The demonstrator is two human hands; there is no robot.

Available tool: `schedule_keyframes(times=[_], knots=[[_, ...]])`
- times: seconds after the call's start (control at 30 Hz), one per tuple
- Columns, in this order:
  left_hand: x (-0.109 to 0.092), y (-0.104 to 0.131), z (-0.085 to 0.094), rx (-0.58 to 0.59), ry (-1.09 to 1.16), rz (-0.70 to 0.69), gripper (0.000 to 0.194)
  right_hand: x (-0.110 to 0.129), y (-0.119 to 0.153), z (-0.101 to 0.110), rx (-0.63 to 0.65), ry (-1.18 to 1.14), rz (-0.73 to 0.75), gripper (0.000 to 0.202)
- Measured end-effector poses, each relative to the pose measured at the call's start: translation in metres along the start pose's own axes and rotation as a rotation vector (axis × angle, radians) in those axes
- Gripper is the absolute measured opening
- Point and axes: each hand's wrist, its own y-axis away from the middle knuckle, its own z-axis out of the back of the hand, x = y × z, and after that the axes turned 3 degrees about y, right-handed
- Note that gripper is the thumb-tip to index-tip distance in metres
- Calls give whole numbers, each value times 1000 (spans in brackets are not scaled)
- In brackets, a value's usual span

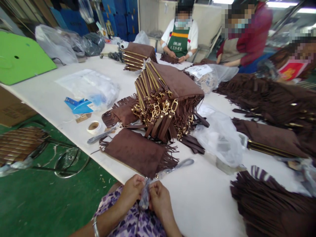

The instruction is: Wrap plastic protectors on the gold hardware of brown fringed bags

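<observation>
Both hands meet at the table's near edge, over my lap. Between them is a plastic-wrapped strap (144,197), crumpled and greyish; its wrapped tail seems to run onto the table to the right. My left hand (134,188) pinches it from the left, fingers closed. My right hand (159,194) grips its other side with curled fingers. Just beyond them lies a brown fringed bag (138,149), flat, fringe to the right. Behind it rises a stack of brown bags (177,80) with gold zippers, clasps and hanging straps.
Left of the bag are a small round tub (93,127), another wrapped strap (100,136) and a blue plastic piece (78,106). Plastic bags (218,133) and brown fringed pieces (269,200) lie to the right. Co-workers (181,36) work across the white table (204,187).
</observation>
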Motion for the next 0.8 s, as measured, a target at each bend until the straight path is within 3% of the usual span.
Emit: schedule_keyframes(times=[0.17, 0.63, 0.73, 0.8], knots=[[-2, 15, -6, -5, 183, 95, 37, -5, 4, 2, -20, -22, 9, 28], [2, 8, -25, -203, 85, -48, 13, 9, -4, 5, -39, 177, 116, 20], [7, 5, -17, -180, 95, -36, 11, 9, 2, 1, 5, 120, 93, 21], [9, 6, -3, -130, 92, 7, 12, 10, 8, -5, 64, 60, 93, 22]])
